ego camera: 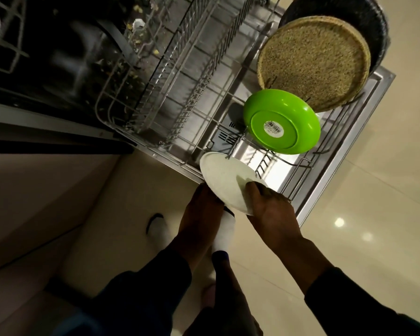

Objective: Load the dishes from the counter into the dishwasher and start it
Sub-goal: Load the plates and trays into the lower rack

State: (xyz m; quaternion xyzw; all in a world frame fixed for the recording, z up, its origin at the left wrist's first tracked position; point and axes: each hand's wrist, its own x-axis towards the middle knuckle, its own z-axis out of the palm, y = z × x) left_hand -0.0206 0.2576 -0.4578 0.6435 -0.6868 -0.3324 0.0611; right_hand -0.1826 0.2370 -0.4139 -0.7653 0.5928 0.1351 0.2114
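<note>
A white plate [224, 177] is held tilted over the near corner of the pulled-out lower rack [179, 76] of the open dishwasher. My left hand [201, 209] grips the plate's near-left edge from below. My right hand [269, 204] grips its right edge, thumb on top. In the rack stand a green plate [283, 122] with a barcode sticker, a speckled tan plate [313, 61] behind it, and a dark plate [349, 23] furthest back.
The open dishwasher door [344, 146] lies under the rack. Part of an upper rack [5, 44] shows at top left. Beige cabinet fronts [34, 190] line the left, glossy tile floor [373, 214] the right. My socked feet [156, 227] stand below.
</note>
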